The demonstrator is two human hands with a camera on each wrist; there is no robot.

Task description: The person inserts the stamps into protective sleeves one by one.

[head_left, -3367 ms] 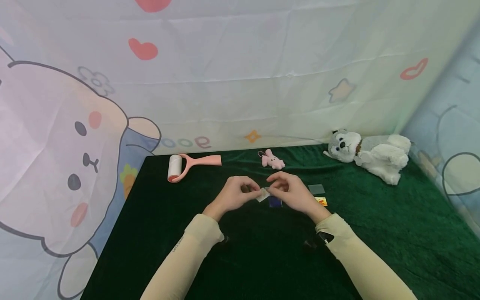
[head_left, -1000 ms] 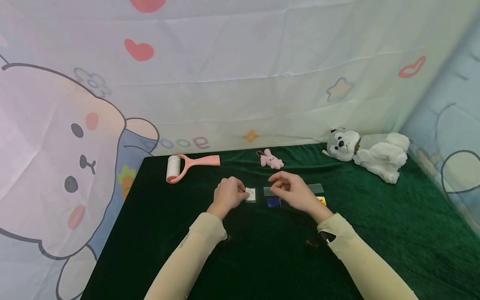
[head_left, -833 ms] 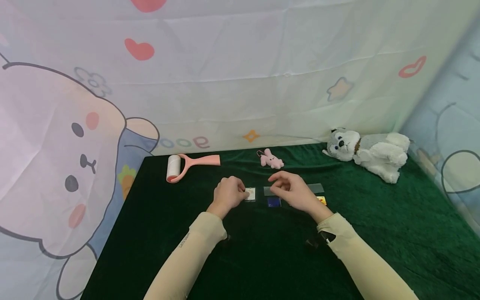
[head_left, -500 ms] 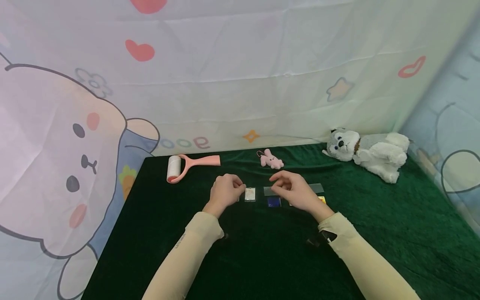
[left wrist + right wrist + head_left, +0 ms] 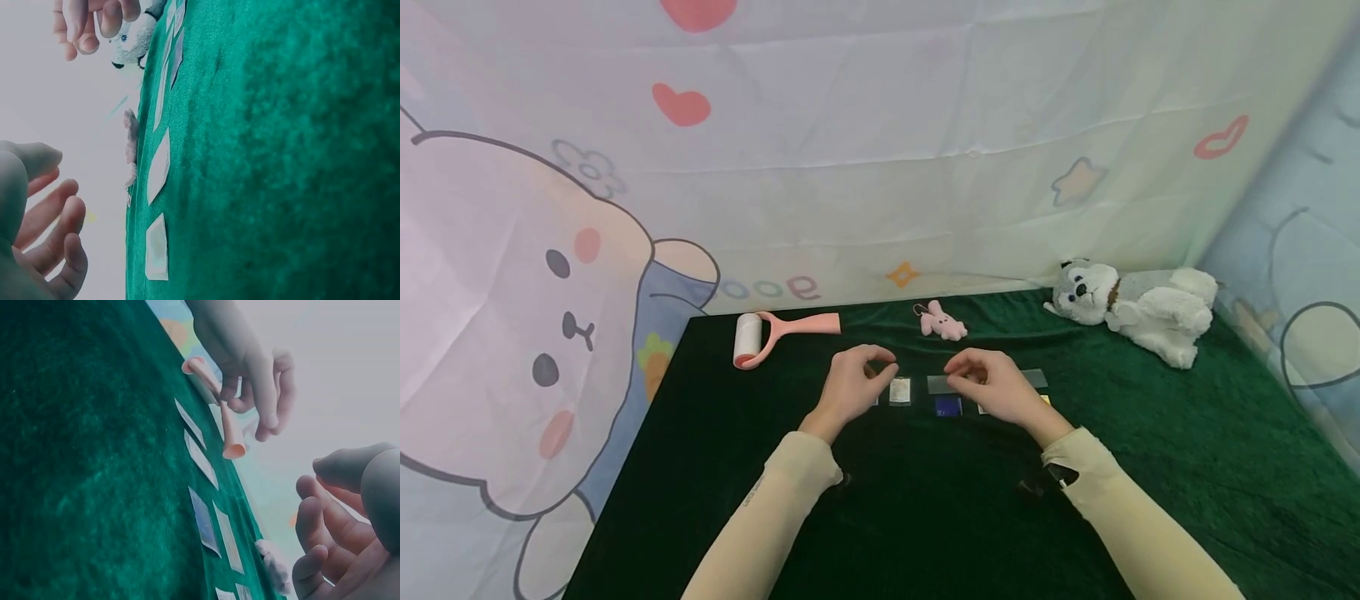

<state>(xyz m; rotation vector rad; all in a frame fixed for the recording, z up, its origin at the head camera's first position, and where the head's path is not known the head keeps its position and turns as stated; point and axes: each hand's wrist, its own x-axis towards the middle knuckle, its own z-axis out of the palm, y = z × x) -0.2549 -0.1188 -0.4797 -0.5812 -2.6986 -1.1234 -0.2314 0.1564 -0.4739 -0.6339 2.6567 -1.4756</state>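
Raised over the green cloth, my left hand (image 5: pixel 852 385) has loosely bent fingers with nothing between them. Beside its fingertips a small white packet (image 5: pixel 900 392) lies flat, and the edge of another packet shows under the palm. My right hand (image 5: pixel 992 385) hovers over the cloth too, thumb and fingers loosely curved and holding nothing. Below it are a dark blue packet (image 5: pixel 948 407) and a clear strip (image 5: pixel 938 384), partly covered by the hand. A yellow packet (image 5: pixel 1046 400) peeks out by the right wrist. In the left wrist view, two pale packets (image 5: pixel 159 165) (image 5: pixel 157 247) lie apart from each other.
A pink lint roller (image 5: pixel 808 324) with a white roll lies at the back left. A small pink plush (image 5: pixel 943 322) rests at the back middle, and a grey and white plush dog (image 5: pixel 1150 307) lies at the back right. A printed curtain (image 5: pixel 880 150) hangs behind.
My left hand has let go of the white packet, which now lies flat left of the blue one, and has risen slightly away. The right hand has shifted slightly right.
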